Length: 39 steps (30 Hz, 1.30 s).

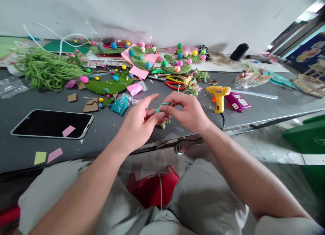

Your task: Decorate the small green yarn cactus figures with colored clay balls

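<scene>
Teal piece, small and slender, sits between the fingertips of both hands, left of the yellow glue gun and a little nearer the person. The right hand has thumb and forefinger together, clamped on the end toward the glue gun. The left hand appears to pinch the other end between thumb and bent fingers; how hard they press, I cannot tell. Its forefinger is raised clear, probably to leave room for the right fingertips. Something so small likely calls for fingertips, since a whole palm would hide it. Just below them a green bit shows, also left of the glue gun; whether it is held or lies loose is unclear.

The glue gun lies with its nozzle toward the left, the side where the hands are, and its cord drops from the handle toward the near edge, which probably makes it easy to pick up without tangling. A purple packet is just beside it on the right. Farther back and left of the glue gun are the red-handled scissors and leaf-shaped pieces dotted with pompoms, perhaps set there so that working space is left near the body. Well left of the glue gun lies a phone, a pink scrap on its screen.
</scene>
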### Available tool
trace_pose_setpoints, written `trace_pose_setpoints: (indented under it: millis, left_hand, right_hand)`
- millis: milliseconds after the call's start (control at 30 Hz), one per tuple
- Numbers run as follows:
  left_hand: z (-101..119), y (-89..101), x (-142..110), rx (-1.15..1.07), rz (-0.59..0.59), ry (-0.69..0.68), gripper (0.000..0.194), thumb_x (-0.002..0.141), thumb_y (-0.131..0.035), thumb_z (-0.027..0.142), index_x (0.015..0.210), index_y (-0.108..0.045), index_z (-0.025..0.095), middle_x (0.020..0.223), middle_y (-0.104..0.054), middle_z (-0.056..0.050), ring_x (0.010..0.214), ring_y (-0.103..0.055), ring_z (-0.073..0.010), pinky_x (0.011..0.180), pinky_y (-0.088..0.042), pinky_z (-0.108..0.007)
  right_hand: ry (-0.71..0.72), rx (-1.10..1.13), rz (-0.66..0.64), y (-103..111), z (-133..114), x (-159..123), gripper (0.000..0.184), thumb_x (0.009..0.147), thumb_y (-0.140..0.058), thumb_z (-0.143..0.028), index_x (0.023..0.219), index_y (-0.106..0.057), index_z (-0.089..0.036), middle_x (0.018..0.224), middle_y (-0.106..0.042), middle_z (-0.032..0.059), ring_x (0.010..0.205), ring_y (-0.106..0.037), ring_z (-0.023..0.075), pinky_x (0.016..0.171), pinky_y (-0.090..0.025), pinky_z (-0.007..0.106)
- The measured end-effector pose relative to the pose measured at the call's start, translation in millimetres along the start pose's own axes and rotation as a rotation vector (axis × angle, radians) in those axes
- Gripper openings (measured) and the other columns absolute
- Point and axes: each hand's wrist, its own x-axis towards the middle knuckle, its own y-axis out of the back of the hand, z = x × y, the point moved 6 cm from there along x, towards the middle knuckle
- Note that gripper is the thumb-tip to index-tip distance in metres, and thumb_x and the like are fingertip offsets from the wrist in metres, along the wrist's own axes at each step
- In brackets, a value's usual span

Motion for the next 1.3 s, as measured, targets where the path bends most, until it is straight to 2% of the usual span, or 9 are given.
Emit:
trace_pose_setpoints:
  millis: [167, 300, 433, 600, 733, 867, 1000, 1200, 1300]
  left_hand:
    - [0, -4.5, -2, -0.045, -0.033, 0.014, 0.079, 0.088, -0.079, 0.034, 0.155, -0.040, 0.019, 0.118, -0.078, -0.012, 0.113, -0.075, -0.0318, 0.098, -0.063, -0.047]
    - [-2, -4.2, -2, -0.093, -0.017, 0.022, 0.093, 0.076, -0.090, 0.033, 0.154, -0.041, 0.022, 0.131, -0.072, -0.013, 0.119, -0.072, -0.0320, 0.096, -0.064, -0.043]
    - [0, -0.4, 0, 0.018, 0.022, -0.012, 0.085, 0.079, -0.088, 0.035, 0.152, -0.047, 0.023, 0.111, -0.079, -0.008, 0.098, -0.078, -0.0298, 0.090, -0.065, -0.045]
    - [5, 1.2, 0, 0.082, 0.042, -0.031, 0.071, 0.089, -0.077, 0.038, 0.152, -0.049, 0.019, 0.096, -0.081, -0.006, 0.093, -0.079, -0.0294, 0.090, -0.064, -0.044]
    - [2, -2.3, -3, 0.015, -0.001, -0.009, 0.080, 0.088, -0.079, 0.033, 0.157, -0.039, 0.022, 0.117, -0.079, -0.010, 0.110, -0.076, -0.0293, 0.095, -0.063, -0.043]
    - [0, -0.7, -1, -0.017, -0.017, -0.022, 0.088, 0.081, -0.085, 0.029, 0.156, -0.040, 0.026, 0.126, -0.074, -0.009, 0.118, -0.072, -0.0312, 0.094, -0.064, -0.043]
    - [3, 4.6, 2, 0.051, -0.005, -0.051, 0.082, 0.082, -0.084, 0.031, 0.154, -0.044, 0.026, 0.106, -0.078, -0.006, 0.102, -0.076, -0.0311, 0.090, -0.065, -0.047]
    - [8, 11.2, 2, 0.032, -0.004, -0.034, 0.072, 0.093, -0.072, 0.033, 0.157, -0.041, 0.023, 0.109, -0.079, -0.010, 0.104, -0.077, -0.0295, 0.098, -0.061, -0.049]
    - [10, 12.9, 2, 0.017, 0.002, -0.009, 0.086, 0.085, -0.080, 0.028, 0.159, -0.037, 0.022, 0.122, -0.076, -0.013, 0.113, -0.074, -0.0316, 0.098, -0.062, -0.049]
  right_hand:
    - [-0.060, -0.008, 0.172, 30, 9, 4, 0.028, 0.085, -0.080, -0.045, 0.086, -0.076, -0.017, 0.080, -0.074, 0.0024, 0.076, -0.065, 0.0152, 0.071, -0.051, 0.029]
    - [-0.045, 0.031, -0.008, 19, 1, 1, 0.040, 0.083, -0.083, -0.047, 0.114, -0.078, -0.022, 0.110, -0.077, 0.0060, 0.098, -0.069, 0.0199, 0.084, -0.055, 0.032]
    - [0.021, 0.067, -0.120, -6, -8, -4, 0.022, 0.087, -0.080, -0.036, 0.101, -0.081, -0.020, 0.103, -0.076, 0.0053, 0.090, -0.069, 0.0171, 0.081, -0.055, 0.031]
    - [-0.049, 0.072, 0.035, 1, 4, 4, 0.023, 0.087, -0.080, -0.039, 0.083, -0.078, -0.016, 0.079, -0.074, 0.0020, 0.072, -0.064, 0.0136, 0.069, -0.052, 0.028]
    - [-0.104, 0.061, 0.147, 23, 12, 7, 0.035, 0.082, -0.082, -0.050, 0.089, -0.079, -0.016, 0.084, -0.076, 0.0035, 0.076, -0.066, 0.0153, 0.067, -0.052, 0.028]
    - [-0.083, 0.139, -0.026, 10, 3, 3, 0.049, 0.079, -0.086, -0.047, 0.119, -0.076, -0.020, 0.115, -0.077, 0.0067, 0.103, -0.071, 0.0204, 0.085, -0.057, 0.031]
    - [-0.032, 0.149, -0.085, -10, -8, -1, 0.027, 0.086, -0.080, -0.041, 0.101, -0.080, -0.018, 0.101, -0.077, 0.0052, 0.092, -0.071, 0.0176, 0.083, -0.057, 0.030]
    - [-0.075, 0.049, 0.200, 22, 11, 13, 0.034, 0.085, -0.079, -0.050, 0.083, -0.076, -0.016, 0.073, -0.069, 0.0007, 0.070, -0.061, 0.0133, 0.065, -0.049, 0.027]
    - [-0.085, 0.040, 0.227, 36, 14, 16, 0.038, 0.084, -0.079, -0.053, 0.096, -0.079, -0.016, 0.084, -0.073, 0.0027, 0.080, -0.064, 0.0155, 0.068, -0.050, 0.027]
